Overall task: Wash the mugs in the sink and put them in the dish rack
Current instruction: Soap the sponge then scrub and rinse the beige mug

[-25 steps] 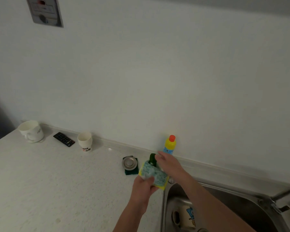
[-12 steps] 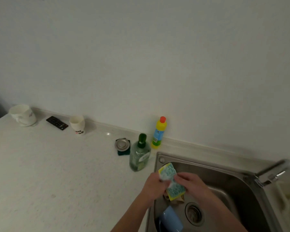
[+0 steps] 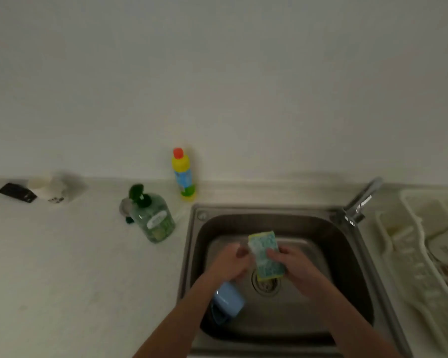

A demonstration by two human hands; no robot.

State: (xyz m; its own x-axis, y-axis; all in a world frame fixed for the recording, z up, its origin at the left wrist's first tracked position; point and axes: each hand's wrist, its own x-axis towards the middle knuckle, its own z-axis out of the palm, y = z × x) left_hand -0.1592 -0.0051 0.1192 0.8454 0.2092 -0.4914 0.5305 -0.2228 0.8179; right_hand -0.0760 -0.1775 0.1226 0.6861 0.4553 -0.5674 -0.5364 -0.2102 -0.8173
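Soapy sponge (image 3: 266, 255) is being pinched by right hand (image 3: 296, 267) fingers, left hand (image 3: 229, 262) curling beside it, grip unclear — risking slipping onto the blue mug (image 3: 228, 302)

A: Plain pale wall (image 3: 243, 86) fills the upper half, dim even light across it.

B: Below it, a speckled light countertop (image 3: 62, 267) runs off to the left, with a low raised backsplash strip (image 3: 256, 188) along the wall's foot.

A: Soft shadow lies on that strip near the right end, and the far left corner is blurred.
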